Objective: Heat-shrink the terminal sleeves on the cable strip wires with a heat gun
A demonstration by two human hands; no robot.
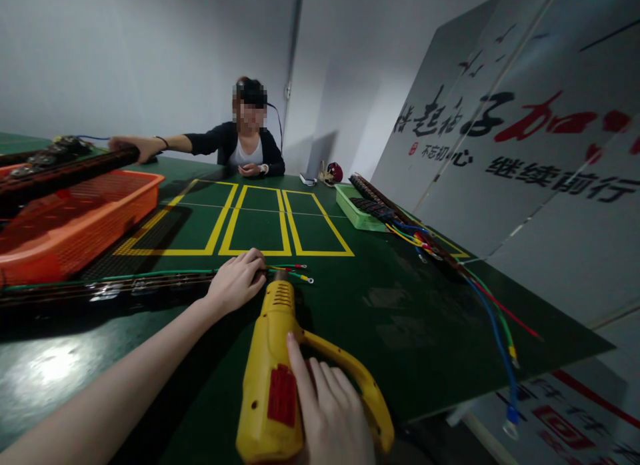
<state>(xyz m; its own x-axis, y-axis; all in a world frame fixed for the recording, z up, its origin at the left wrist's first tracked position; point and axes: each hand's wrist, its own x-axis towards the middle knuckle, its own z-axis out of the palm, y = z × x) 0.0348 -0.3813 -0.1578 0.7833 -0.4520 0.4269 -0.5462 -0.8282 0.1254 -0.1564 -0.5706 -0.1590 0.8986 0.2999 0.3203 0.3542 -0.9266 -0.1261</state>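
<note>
My right hand (330, 405) is wrapped round the handle of a yellow heat gun (270, 371) with a red patch on its side. The gun's metal nozzle (281, 275) points away from me, close to the ring terminals (306, 279) of green, red and yellow wires. Beside the nozzle, my left hand (237, 278) is closed over the end of a long dark wire harness (150, 285) that lies across the left of the table. The wire ends stick out past its fingers.
An orange basket (125, 198) with dark harnesses stands at left; a person's hand (143, 148) touches one. Yellow tape rectangles (255, 253) mark the green table (350, 331). At right, a green basket (357, 215) bears harnesses, whose blue and green wires (493, 318) trail over the edge.
</note>
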